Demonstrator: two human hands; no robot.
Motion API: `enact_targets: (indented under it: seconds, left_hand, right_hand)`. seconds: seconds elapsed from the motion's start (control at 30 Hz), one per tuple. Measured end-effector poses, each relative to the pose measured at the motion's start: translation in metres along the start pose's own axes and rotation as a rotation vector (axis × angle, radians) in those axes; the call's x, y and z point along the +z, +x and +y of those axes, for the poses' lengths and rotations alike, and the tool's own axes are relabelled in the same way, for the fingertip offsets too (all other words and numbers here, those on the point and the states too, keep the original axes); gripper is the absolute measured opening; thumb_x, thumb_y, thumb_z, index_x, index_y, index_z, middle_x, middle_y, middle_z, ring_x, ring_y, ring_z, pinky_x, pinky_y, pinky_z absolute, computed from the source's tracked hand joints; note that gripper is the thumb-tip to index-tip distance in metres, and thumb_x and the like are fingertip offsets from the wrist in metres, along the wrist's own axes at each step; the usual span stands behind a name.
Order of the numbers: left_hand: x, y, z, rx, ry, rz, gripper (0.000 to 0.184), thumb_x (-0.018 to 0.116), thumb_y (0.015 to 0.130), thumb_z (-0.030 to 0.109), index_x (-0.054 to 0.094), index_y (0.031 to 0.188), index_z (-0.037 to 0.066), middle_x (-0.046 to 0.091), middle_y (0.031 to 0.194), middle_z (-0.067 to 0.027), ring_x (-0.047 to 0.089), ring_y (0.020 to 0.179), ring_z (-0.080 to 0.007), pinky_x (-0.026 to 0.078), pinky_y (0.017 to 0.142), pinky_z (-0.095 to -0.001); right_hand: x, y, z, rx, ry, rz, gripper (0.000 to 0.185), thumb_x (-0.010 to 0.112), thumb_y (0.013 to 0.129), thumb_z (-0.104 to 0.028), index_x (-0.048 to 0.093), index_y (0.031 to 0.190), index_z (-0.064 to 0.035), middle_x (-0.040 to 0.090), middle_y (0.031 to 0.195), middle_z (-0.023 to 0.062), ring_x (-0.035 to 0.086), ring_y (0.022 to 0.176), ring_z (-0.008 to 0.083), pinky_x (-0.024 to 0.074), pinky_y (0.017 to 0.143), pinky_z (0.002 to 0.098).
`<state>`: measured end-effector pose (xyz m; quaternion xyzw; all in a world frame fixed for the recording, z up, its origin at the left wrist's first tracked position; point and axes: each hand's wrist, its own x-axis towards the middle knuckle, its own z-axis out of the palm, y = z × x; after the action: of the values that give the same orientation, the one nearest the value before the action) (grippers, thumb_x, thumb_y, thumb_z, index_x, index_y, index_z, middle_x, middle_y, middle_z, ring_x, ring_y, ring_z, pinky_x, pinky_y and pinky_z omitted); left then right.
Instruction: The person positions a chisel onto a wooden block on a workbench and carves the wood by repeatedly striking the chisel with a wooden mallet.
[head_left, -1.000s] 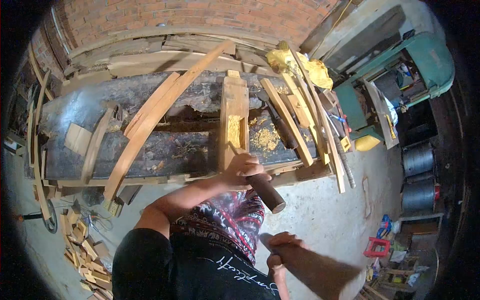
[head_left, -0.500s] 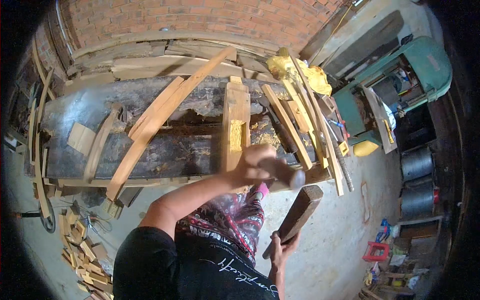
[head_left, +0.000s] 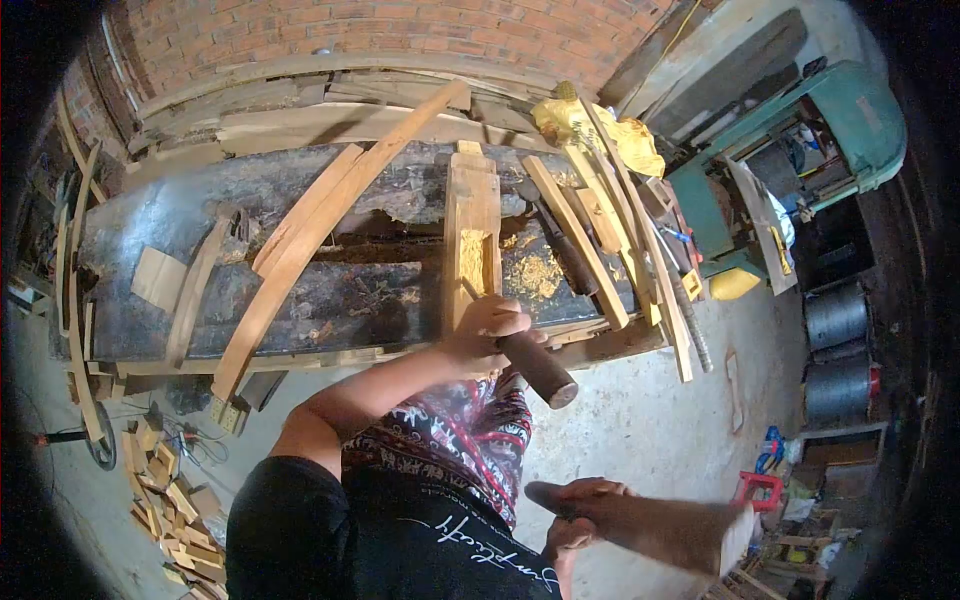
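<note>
A pale wooden beam (head_left: 472, 205) lies crosswise on the dark workbench, with a recess (head_left: 474, 258) full of yellow wood chips cut into its top. My left hand (head_left: 492, 325) is closed around a chisel (head_left: 542, 372) at the near end of the recess. The chisel's thick brown handle slants toward me and to the right; its blade is mostly hidden by the hand and beam. Lower right, my right hand (head_left: 578, 510) grips the narrow handle of a wooden mallet (head_left: 665, 530). The mallet's broad block points right, away from the chisel and slightly blurred.
Long boards (head_left: 320, 235) lie slantwise left of the beam. Several strips (head_left: 575, 240), a dark bar and wood shavings (head_left: 533, 275) lie to its right. A green machine (head_left: 850, 130) stands at right. Wood offcuts (head_left: 180, 510) are heaped on the floor at left.
The mallet has swung from slanting up near the chisel to pointing right, lower and farther off. My left hand has shifted slightly left and down, and the chisel handle now tilts more toward me.
</note>
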<state>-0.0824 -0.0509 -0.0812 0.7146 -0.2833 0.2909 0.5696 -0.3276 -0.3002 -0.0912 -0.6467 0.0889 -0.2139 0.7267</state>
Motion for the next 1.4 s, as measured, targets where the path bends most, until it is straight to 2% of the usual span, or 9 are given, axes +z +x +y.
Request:
enact_targets:
  seconds: [0.2,0.27,0.4,0.5,0.57,0.8,0.9,1.03,1.4]
  left_hand:
    - [0.006,0.002,-0.008,0.082,-0.007,0.183,0.027,0.076,0.072,0.013,0.05,0.067,0.01,0.049,0.058,-0.0062,0.053,0.055,-0.0277,0.038,0.049,-0.0392]
    - [0.001,0.004,-0.007,0.013,-0.001,0.145,0.024,0.077,0.07,0.014,0.053,0.072,0.008,0.051,0.062,-0.007,0.053,0.056,-0.0286,0.038,0.05,-0.0394]
    - [0.001,-0.005,-0.016,0.027,-0.163,0.064,0.022,0.076,0.07,0.014,0.055,0.072,0.007,0.051,0.064,-0.0081,0.052,0.056,-0.0289,0.038,0.051,-0.0394]
    - [0.002,-0.003,-0.017,0.038,-0.06,0.073,0.022,0.075,0.071,0.016,0.055,0.072,0.007,0.051,0.063,-0.0082,0.052,0.056,-0.0288,0.039,0.052,-0.0394]
    - [0.007,-0.003,-0.021,0.052,-0.007,0.074,0.027,0.077,0.07,0.018,0.052,0.07,0.009,0.05,0.061,-0.0074,0.052,0.054,-0.0277,0.039,0.049,-0.0392]
    - [0.001,0.012,-0.013,-0.067,0.021,0.019,0.026,0.075,0.072,0.021,0.055,0.065,0.007,0.052,0.061,-0.0085,0.054,0.053,-0.0274,0.04,0.049,-0.0393]
    - [-0.006,0.031,-0.005,-0.01,-0.229,0.088,0.019,0.075,0.071,0.015,0.057,0.073,0.009,0.055,0.062,-0.004,0.057,0.055,-0.0179,0.045,0.048,-0.0307]
    - [-0.007,0.068,-0.032,-0.484,-0.551,0.291,0.024,0.075,0.076,0.012,0.06,0.094,0.006,0.061,0.075,-0.002,0.059,0.062,-0.0098,0.051,0.056,-0.0286]
    - [0.011,0.001,0.017,0.15,-0.066,-0.046,0.02,0.071,0.078,0.026,0.058,0.08,0.01,0.052,0.064,-0.0044,0.056,0.053,-0.0234,0.043,0.046,-0.0354]
  right_hand:
    - [0.05,0.03,0.024,0.026,-0.493,-0.276,0.066,0.076,0.064,-0.006,0.039,0.118,0.0003,0.053,0.102,0.0142,0.051,0.096,0.0215,0.0422,0.086,0.037]
    - [0.06,0.035,0.011,-0.201,-0.467,-0.229,0.054,0.065,0.078,-0.006,0.033,0.122,-0.0061,0.051,0.086,0.0087,0.053,0.064,0.0148,0.0462,0.057,0.0295]
    - [0.089,0.043,-0.039,-0.418,-0.476,-0.277,0.05,0.064,0.079,-0.044,0.049,0.101,-0.0016,0.056,0.072,0.0066,0.055,0.064,0.0178,0.0451,0.062,0.03]
    - [0.097,0.04,-0.049,0.036,-0.757,-0.382,0.053,0.058,0.082,-0.051,0.05,0.103,-0.0023,0.058,0.076,0.0086,0.056,0.078,0.021,0.0434,0.077,0.0339]
    - [0.097,0.048,0.003,-0.239,-0.553,-0.287,0.057,0.079,0.067,-0.018,0.046,0.108,0.0026,0.058,0.097,0.0166,0.057,0.087,0.0202,0.0472,0.077,0.0333]
    - [0.067,0.048,-0.021,-0.202,-0.615,-0.352,0.05,0.06,0.082,-0.045,0.046,0.105,-0.0026,0.055,0.081,0.0089,0.054,0.075,0.0198,0.0434,0.076,0.0318]
    - [0.119,0.064,-0.005,-0.091,-0.435,-0.32,0.042,0.067,0.08,-0.012,0.044,0.113,-0.0003,0.056,0.099,0.0106,0.051,0.092,0.0176,0.0417,0.082,0.0311]
    - [0.117,0.07,-0.019,-0.134,-0.54,-0.275,0.053,0.074,0.071,-0.011,0.043,0.113,0.0024,0.062,0.093,0.0148,0.057,0.086,0.018,0.0474,0.076,0.0327]
    - [0.057,0.02,0.013,-0.027,-0.311,-0.009,0.056,0.056,0.082,-0.003,0.024,0.129,-0.0022,0.052,0.081,0.009,0.055,0.056,0.0162,0.0506,0.051,0.0303]
